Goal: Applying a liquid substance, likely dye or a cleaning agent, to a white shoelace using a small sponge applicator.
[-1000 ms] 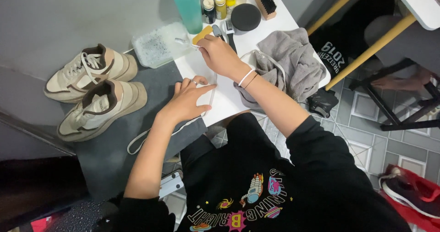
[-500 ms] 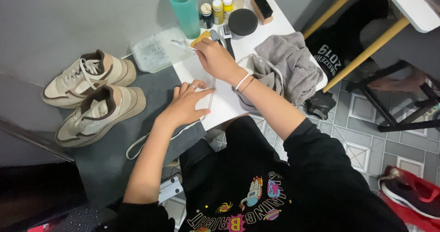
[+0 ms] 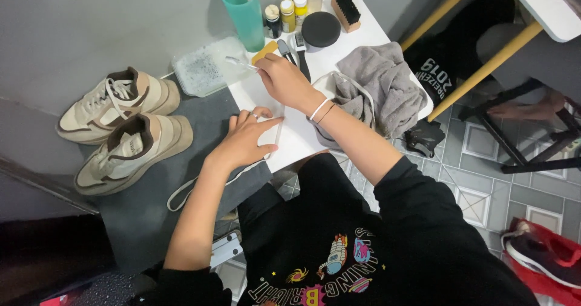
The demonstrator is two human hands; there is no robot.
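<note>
Pins the white lace with the left hand at the near edge of the white table: fingers spread open and flat, palm down, nothing gripped. Leaves the lace's loose end looped over the grey mat below the table edge.

Grips a thin brush in the right hand, fingers closed around its pale handle, tip pointing out over the clear tray beside the table.

Judged step: wetting or loading the brush at the tray, with the lace held down for scrubbing. Calls next for bringing the tip back onto the stretch of lace just beyond the left fingertips, and for firm downward pressure there so the lace does not slide.

Crowds the far half of the table: yellow pad touching the right fingers, teal cup, small bottles, round black tin, black-bristled brush. Risks knocking the cup on a wide sweep. Bunches a grey cloth just right of the forearm, narrowing the working strip. Stands two beige sneakers on the mat at left, well apart from both hands.
</note>
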